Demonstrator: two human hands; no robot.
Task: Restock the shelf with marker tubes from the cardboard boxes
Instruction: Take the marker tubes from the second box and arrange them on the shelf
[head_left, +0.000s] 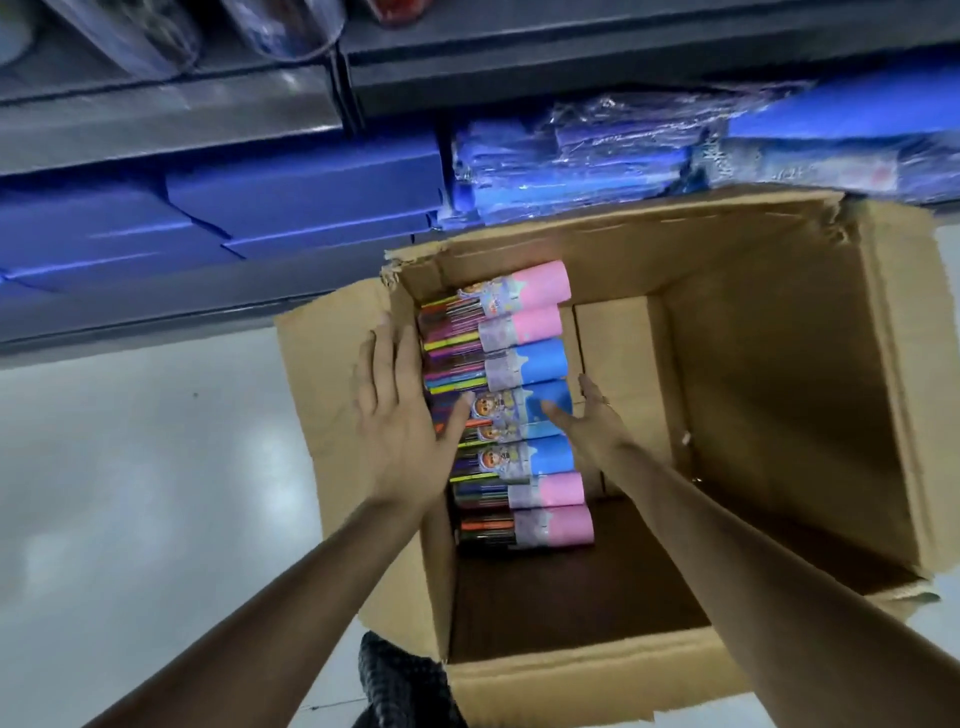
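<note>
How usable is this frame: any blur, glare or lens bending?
Head view: the shelf and blue boxes are motion-smeared, the left hand slightly soft; the tubes in the box stay readable; pale glare patches lie on the floor; wide-angle bending tilts the shelf edges.

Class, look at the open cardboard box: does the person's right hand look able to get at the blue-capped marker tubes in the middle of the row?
Probably yes. The cardboard box is open on top, nothing covers the marker tubes, and the right hand already reaches their blue ends, fingers straight. The left hand is at the opposite ends.
</note>
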